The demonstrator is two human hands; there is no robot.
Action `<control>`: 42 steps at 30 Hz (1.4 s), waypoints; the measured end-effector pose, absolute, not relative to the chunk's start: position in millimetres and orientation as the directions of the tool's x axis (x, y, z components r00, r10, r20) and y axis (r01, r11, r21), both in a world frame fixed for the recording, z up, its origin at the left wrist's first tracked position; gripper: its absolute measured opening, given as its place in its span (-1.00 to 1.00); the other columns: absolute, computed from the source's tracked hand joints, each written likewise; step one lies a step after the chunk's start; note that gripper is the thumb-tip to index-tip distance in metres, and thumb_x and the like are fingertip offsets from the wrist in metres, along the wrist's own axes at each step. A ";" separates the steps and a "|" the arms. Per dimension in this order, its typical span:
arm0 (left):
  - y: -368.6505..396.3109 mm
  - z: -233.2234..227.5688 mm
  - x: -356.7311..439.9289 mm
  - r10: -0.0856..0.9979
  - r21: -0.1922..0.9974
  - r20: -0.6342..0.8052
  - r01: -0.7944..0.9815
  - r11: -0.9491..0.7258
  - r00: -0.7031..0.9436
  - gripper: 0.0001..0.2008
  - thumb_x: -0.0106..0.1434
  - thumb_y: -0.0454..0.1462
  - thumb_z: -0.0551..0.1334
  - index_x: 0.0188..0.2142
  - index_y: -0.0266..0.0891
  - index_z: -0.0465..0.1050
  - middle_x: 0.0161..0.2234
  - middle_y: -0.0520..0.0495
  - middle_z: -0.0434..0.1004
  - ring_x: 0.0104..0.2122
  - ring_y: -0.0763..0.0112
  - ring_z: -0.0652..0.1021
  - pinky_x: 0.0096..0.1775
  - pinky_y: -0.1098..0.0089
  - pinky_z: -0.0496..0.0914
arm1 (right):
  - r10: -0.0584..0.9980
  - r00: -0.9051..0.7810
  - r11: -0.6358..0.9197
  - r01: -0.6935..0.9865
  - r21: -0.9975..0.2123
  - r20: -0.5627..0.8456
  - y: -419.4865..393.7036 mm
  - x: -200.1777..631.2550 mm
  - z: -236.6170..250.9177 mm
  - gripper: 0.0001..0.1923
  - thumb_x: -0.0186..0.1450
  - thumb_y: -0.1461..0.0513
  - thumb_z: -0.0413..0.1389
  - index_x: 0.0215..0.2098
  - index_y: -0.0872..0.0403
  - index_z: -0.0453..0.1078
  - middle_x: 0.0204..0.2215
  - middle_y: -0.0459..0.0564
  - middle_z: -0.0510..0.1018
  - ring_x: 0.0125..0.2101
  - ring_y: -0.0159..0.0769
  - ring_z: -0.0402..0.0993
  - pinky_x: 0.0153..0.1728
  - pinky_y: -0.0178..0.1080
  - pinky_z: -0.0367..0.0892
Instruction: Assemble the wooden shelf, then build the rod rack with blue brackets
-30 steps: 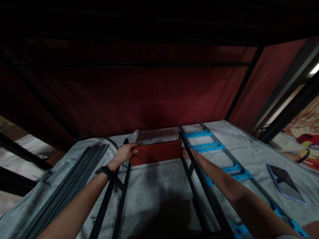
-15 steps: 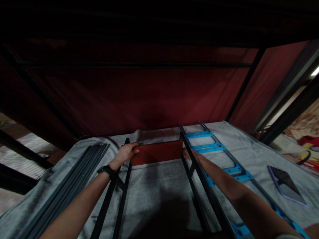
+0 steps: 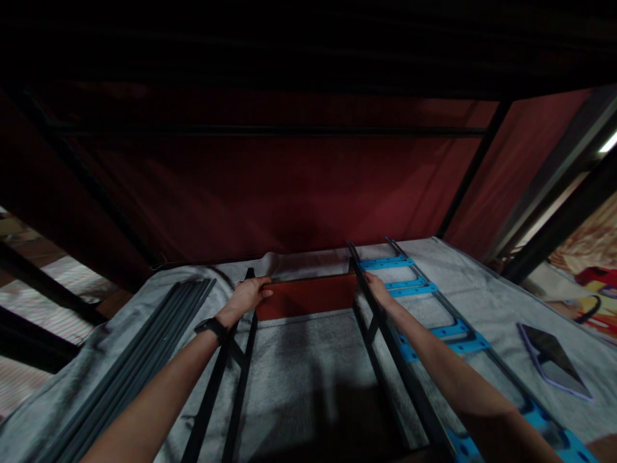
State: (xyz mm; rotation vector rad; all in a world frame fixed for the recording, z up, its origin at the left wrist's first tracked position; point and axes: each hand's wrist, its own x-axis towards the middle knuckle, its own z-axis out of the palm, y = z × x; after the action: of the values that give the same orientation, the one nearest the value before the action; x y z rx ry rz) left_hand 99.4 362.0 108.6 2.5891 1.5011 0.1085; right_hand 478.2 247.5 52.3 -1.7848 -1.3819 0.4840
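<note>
both hands reach forward to a red panel (image 3: 306, 296) standing on edge across the far end of a grey blanket (image 3: 299, 360), set between two black frames. left hand (image 3: 248, 294) is closed around the panel's left end where it meets the left frame (image 3: 231, 373), thumb on the front face, fingers wrapped over the top edge. right hand (image 3: 376, 287) sits at the panel's right end against the right frame (image 3: 390, 347); fingers are hidden behind the bar, so cannot tell if it is gripping or just pressing. watch (image 3: 211, 326) on the left wrist. the panel looks like a thin flat board, stiff, probably light, with smooth faces that could slip, so the ends and top edge are the sensible places to hold, as now; a grip in the middle would likely let it tip or rack between the rails. the frames look like thin metal tube, rigid but long and likely springy. a bundle of grey rods (image 3: 139, 360) lies well left of the left frame. a ladder frame with blue brackets (image 3: 429, 321) lies just right of the right frame. a phone (image 3: 552, 360) rests on the blanket further right, apart from everything. red fabric wall (image 3: 289, 186) behind, very dim light, detail at the joints too dark to read.
</note>
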 end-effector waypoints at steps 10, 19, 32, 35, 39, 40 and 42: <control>358.0 111.9 99.2 0.863 0.209 0.002 0.843 -0.495 0.505 -0.69 0.27 -0.21 0.22 0.00 -0.14 0.51 -0.10 -0.12 0.63 -0.11 0.25 0.59 -0.11 0.40 0.37 | 0.955 0.266 -0.088 0.682 -0.726 0.134 254.7 453.5 65.6 -0.50 0.23 0.32 0.05 0.14 0.09 0.42 0.16 0.10 0.44 0.17 -0.18 0.35 0.24 -0.16 0.17; 359.9 112.0 96.2 0.825 0.375 0.055 0.755 -0.539 0.562 -0.73 0.17 -0.27 0.29 -0.12 -0.23 0.57 -0.13 -0.17 0.63 -0.10 0.19 0.59 -0.03 0.34 0.39 | 0.984 0.023 0.047 0.922 -0.384 0.175 251.1 445.5 78.2 -0.65 0.40 0.24 0.00 0.10 0.07 0.44 0.21 0.15 0.38 0.13 -0.13 0.41 0.18 -0.15 0.22; 327.1 71.5 53.7 0.957 0.971 -0.225 -0.038 0.235 0.186 -0.58 0.39 -0.06 0.07 -0.11 -0.38 0.49 -0.22 -0.23 0.62 -0.28 0.33 0.61 -0.19 0.38 0.49 | 0.981 -0.008 0.073 0.940 -0.334 0.192 262.9 455.0 63.8 -0.71 0.42 0.23 -0.02 -0.02 0.13 0.48 -0.05 0.14 0.57 -0.04 -0.17 0.51 0.01 -0.24 0.30; 323.4 65.8 61.1 0.959 0.937 -0.249 -0.215 0.274 0.135 -0.67 0.33 -0.08 0.18 -0.23 -0.34 0.50 -0.35 -0.14 0.61 -0.37 0.39 0.58 -0.26 0.45 0.46 | 0.978 -0.018 0.088 0.939 -0.332 0.209 264.2 457.3 61.7 -0.72 0.42 0.23 -0.01 -0.03 0.11 0.48 -0.05 0.12 0.57 -0.04 -0.18 0.51 0.02 -0.25 0.29; 319.3 68.2 67.4 0.957 0.936 -0.259 -0.212 0.282 0.131 -0.67 0.31 -0.07 0.19 -0.30 -0.33 0.52 -0.49 -0.08 0.56 -0.44 0.35 0.56 -0.37 0.46 0.42 | 0.979 -0.035 0.099 0.942 -0.320 0.200 265.1 460.5 60.2 -0.72 0.42 0.21 -0.03 -0.05 0.09 0.48 -0.08 0.11 0.59 -0.06 -0.18 0.53 -0.02 -0.24 0.32; 318.1 68.6 67.5 0.959 0.941 -0.253 -0.199 0.275 0.130 -0.66 0.30 -0.07 0.19 -0.30 -0.34 0.53 -0.52 -0.07 0.55 -0.45 0.34 0.55 -0.38 0.46 0.41 | 0.979 -0.036 0.099 0.943 -0.316 0.200 265.3 461.1 59.5 -0.71 0.42 0.20 -0.03 -0.06 0.09 0.49 -0.09 0.11 0.59 -0.07 -0.16 0.53 -0.03 -0.23 0.33; 315.7 68.5 66.8 0.967 0.955 -0.225 -0.169 0.243 0.120 -0.65 0.30 -0.06 0.18 -0.30 -0.34 0.53 -0.54 -0.05 0.54 -0.45 0.33 0.55 -0.38 0.45 0.40 | 0.977 -0.030 0.096 0.944 -0.314 0.209 265.5 461.9 58.0 -0.71 0.42 0.20 -0.04 -0.06 0.08 0.50 -0.09 0.11 0.59 -0.06 -0.15 0.53 -0.03 -0.22 0.34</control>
State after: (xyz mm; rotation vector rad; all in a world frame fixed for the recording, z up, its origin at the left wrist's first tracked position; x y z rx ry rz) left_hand 66.8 315.7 68.5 0.9496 1.1070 1.0457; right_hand 461.9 265.5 58.0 -1.8878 -2.0163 0.1237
